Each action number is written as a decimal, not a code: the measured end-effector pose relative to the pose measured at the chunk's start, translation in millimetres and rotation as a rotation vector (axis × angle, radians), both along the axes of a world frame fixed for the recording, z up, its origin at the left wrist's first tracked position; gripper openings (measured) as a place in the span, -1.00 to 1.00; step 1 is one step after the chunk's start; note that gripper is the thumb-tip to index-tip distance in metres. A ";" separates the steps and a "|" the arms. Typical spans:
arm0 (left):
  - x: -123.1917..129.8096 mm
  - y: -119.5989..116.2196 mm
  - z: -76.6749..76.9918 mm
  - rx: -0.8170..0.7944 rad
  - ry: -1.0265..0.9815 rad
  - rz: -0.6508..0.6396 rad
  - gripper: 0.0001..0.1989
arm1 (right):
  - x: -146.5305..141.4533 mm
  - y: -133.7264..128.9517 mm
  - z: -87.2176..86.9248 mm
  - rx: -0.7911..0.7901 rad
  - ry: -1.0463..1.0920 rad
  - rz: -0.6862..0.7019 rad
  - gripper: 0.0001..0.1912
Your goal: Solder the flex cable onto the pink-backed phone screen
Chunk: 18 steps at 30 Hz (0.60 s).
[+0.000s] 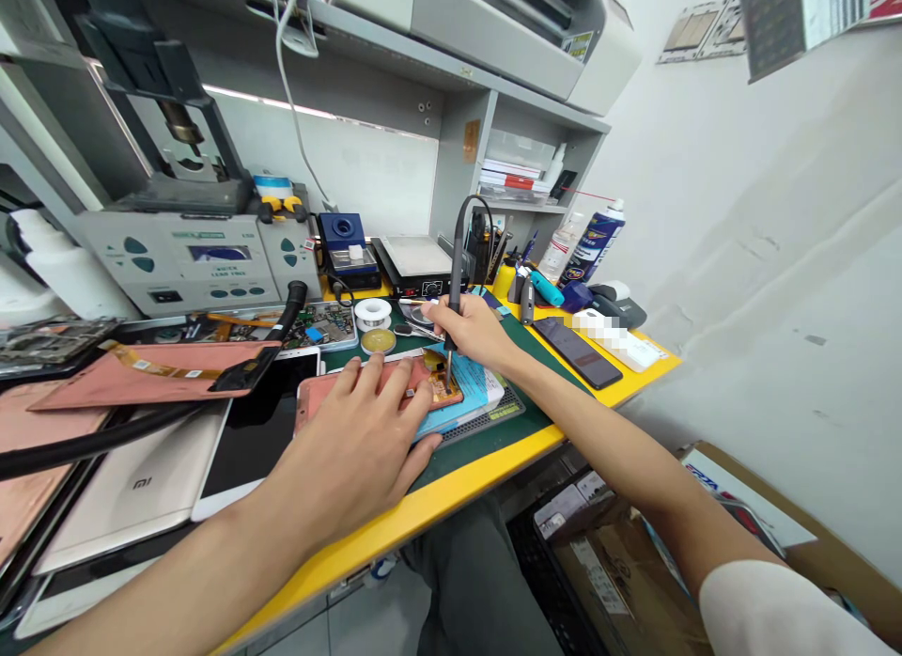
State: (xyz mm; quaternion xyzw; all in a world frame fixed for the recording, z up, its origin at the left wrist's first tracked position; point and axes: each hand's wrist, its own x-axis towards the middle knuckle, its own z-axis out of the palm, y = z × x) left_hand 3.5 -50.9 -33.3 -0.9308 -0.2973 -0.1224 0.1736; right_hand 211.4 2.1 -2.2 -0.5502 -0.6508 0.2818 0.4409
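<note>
My right hand (pixel 474 331) grips a soldering iron (pixel 458 271) like a pen, nearly upright, its cord arching over the top. The tip points down at the flex circuit end of a pink-backed phone screen (pixel 338 387); whether it touches cannot be made out. My left hand (pixel 370 430) lies over that panel with fingers spread, covering much of it. Beneath its right end is a light blue booklet or pad (pixel 474 393). Just behind stand a spool of solder wire (pixel 373 314) and a round tin of yellowish paste (pixel 379 341).
Left are stacked tablets (pixel 145 477), another pink panel (pixel 162 372) and a black hose (pixel 127 440). A soldering station (pixel 176 261) stands behind them, beside a hot plate (pixel 415 261). A black phone (pixel 578 351) lies right, near a spray can (pixel 593 242). The yellow table edge (pixel 423 506) runs in front.
</note>
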 end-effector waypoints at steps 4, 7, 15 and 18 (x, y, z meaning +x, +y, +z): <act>-0.1 0.0 -0.3 0.006 0.005 0.006 -0.46 | -0.4 -0.1 -0.5 0.000 0.004 -0.001 -0.57; 0.1 -0.3 -0.8 0.007 0.004 0.007 -0.46 | -0.8 -0.2 -0.8 0.001 0.007 0.000 -0.56; -0.5 -0.7 -0.9 0.003 -0.011 0.000 -0.46 | -1.1 -1.3 1.0 0.009 0.005 -0.004 -0.57; -0.9 -0.6 -0.6 0.004 -0.011 -0.002 -0.45 | -1.0 -1.1 0.9 0.005 0.005 -0.002 -0.57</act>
